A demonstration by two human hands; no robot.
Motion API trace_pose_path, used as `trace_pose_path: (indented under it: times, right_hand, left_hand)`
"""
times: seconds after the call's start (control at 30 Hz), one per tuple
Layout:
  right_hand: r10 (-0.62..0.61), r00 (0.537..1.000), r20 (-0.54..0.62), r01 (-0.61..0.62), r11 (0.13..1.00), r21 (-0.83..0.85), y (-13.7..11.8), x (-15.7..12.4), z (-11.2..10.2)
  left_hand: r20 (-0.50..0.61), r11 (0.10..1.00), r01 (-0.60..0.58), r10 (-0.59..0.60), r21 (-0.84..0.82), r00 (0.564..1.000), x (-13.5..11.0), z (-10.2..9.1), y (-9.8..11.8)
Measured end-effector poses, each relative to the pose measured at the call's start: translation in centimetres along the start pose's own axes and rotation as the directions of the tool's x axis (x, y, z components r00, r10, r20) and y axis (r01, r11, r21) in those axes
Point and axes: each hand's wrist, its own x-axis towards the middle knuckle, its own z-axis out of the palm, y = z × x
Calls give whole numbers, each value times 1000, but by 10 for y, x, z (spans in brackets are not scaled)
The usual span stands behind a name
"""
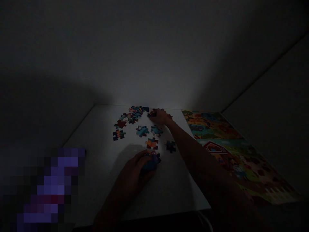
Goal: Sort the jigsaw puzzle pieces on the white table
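The room is very dark; only the white table point(101, 154) is lit. My left hand point(137, 167) rests near the table's middle, fingers curled on a small cluster of joined puzzle pieces point(152, 160). My right hand point(159, 116) reaches to the far edge, fingers closed on a dark puzzle piece point(152, 113). Several loose colourful pieces point(142, 130) lie scattered between the two hands, and a heap of pieces point(134, 113) sits at the back.
A large colourful picture sheet or box lid point(224, 145) with a farm scene lies at the table's right side. A plain wall stands right behind the table. A blurred purple patch point(50, 187) fills the lower left.
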Motion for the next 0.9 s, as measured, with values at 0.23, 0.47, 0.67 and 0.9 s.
trace_pose_path:
  times: [0.23,0.47,0.67,0.9]
  right_hand:
    - [-182,979,94,69,726,684,11,-64,-36]
    - [-422,778,465,-177,564,807,8,-132,-61]
    - [-555,662,503,-134,572,809,4,-131,-58]
    - [-609,558,563,-174,577,798,0,-138,-50]
  left_hand:
    - [-24,997,17,-19,-74,1000,3,-4,11]
    - [-50,987,41,-49,-157,998,3,-5,16]
    - [3,991,-2,2,-135,1000,4,-7,17]
    - [59,947,156,-145,-281,988,2,-5,18]
